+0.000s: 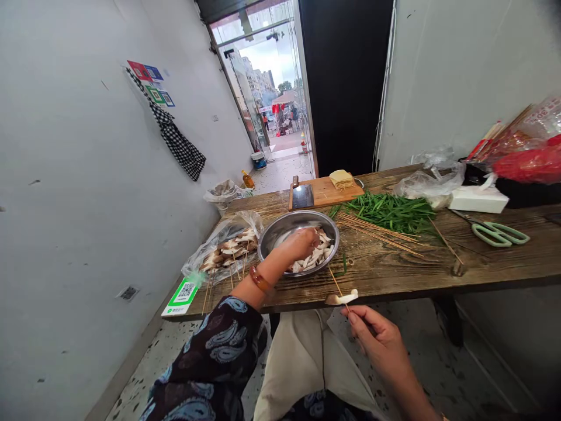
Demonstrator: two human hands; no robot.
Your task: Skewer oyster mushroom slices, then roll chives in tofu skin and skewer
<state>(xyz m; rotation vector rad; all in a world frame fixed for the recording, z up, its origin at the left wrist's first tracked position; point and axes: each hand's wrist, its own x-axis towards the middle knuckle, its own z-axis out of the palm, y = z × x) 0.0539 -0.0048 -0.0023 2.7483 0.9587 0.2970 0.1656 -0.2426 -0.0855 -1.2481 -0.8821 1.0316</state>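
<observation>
My left hand (302,242) reaches into a steel bowl (274,225) of sliced mushrooms (322,251). Its fingers are curled down among the slices, and their tips are hidden, so I cannot make out what they grip. Just off the table's front edge, my right hand (379,336) pinches a thin wooden skewer (336,280). One mushroom slice (344,299), brown at one end and white at the other, is threaded on it above my fingertips. Left of the bowl, skewered mushrooms (232,248) lie on a clear plastic bag (193,257).
On the wooden table (385,275) are loose skewers (381,234), cut green leaves (390,210) and scissors (497,234). A cleaver (302,196) and stacked yellowish sheets (341,179) rest on a cutting board (323,190). A tissue box (477,200) and a QR card (182,295) also lie there.
</observation>
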